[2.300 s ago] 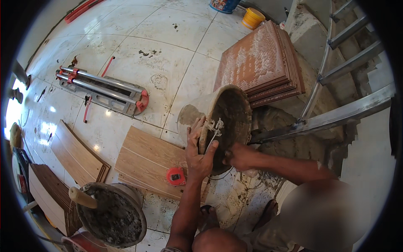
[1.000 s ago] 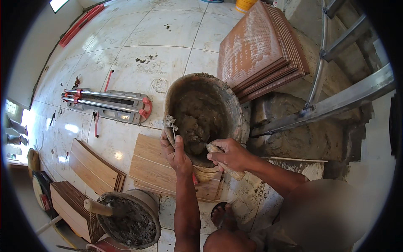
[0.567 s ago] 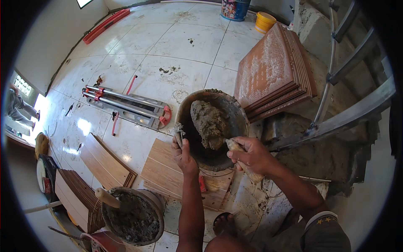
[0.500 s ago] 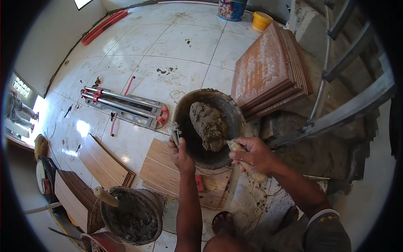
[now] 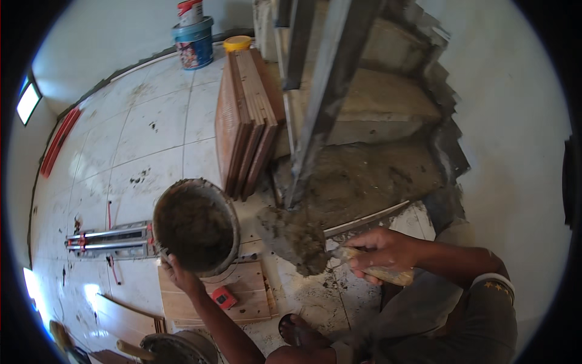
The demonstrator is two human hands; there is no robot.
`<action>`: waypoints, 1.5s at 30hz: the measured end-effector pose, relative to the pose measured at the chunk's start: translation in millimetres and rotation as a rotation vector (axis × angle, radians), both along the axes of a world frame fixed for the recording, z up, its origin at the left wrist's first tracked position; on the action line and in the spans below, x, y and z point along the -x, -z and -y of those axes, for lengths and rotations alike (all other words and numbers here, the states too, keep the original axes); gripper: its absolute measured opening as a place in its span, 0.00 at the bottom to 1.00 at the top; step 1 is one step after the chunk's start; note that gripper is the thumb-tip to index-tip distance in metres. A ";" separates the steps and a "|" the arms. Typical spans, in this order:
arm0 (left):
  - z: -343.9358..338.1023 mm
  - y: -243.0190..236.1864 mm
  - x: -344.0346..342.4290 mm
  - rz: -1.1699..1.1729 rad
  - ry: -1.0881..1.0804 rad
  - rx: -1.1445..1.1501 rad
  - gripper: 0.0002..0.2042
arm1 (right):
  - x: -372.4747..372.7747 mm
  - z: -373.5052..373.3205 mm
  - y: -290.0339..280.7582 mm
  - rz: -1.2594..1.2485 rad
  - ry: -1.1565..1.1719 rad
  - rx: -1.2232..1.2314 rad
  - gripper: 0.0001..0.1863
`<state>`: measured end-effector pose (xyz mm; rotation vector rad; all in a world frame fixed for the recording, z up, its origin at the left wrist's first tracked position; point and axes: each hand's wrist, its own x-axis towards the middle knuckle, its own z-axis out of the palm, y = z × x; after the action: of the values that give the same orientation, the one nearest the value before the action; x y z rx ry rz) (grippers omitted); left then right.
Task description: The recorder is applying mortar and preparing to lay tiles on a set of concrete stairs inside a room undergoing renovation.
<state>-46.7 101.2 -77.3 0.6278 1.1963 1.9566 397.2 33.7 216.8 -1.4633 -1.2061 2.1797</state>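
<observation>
My left hand (image 5: 179, 274) grips the near left rim of a round bucket (image 5: 227, 218) with wet grey mortar inside. My right hand (image 5: 379, 255) is closed on the handle of a trowel (image 5: 394, 276), whose blade carries a large heap of mortar (image 5: 291, 242) just right of the bucket, in front of the bottom stair step (image 5: 370, 176). The step is coated in wet mortar, with a pale strip along its front edge. Below the bucket, a red tape measure (image 5: 224, 297) lies on wood-look tiles (image 5: 254, 303).
A steel stair frame (image 5: 327, 91) rises beside the steps. Stacked brown tiles (image 5: 245, 121) lean upright left of it. A tile cutter (image 5: 109, 242) lies at left. Two more tubs (image 5: 194, 51) and a yellow bucket (image 5: 237, 42) stand by the back wall. A second mortar bucket (image 5: 191, 343) sits at the bottom edge.
My view has turned right toward the stairs. The trowel has lifted mortar out of the bucket and moved right toward the step; my left hand still grips the bucket.
</observation>
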 end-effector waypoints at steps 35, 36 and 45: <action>5.3 -18.1 -9.3 0.017 0.010 0.055 0.26 | -102.0 -2.1 95.4 1.371 0.232 -0.904 0.28; 4.9 -18.2 -8.9 0.037 0.004 0.057 0.26 | -104.2 -2.1 96.2 1.360 0.164 -0.825 0.28; 1.3 -18.4 -7.8 -0.011 -0.011 0.037 0.26 | -106.7 3.1 123.6 1.290 0.274 -0.852 0.29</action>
<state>-38.9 100.0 -58.9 0.6148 1.2416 1.9381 503.9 30.7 93.2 -2.2995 -1.7136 0.1830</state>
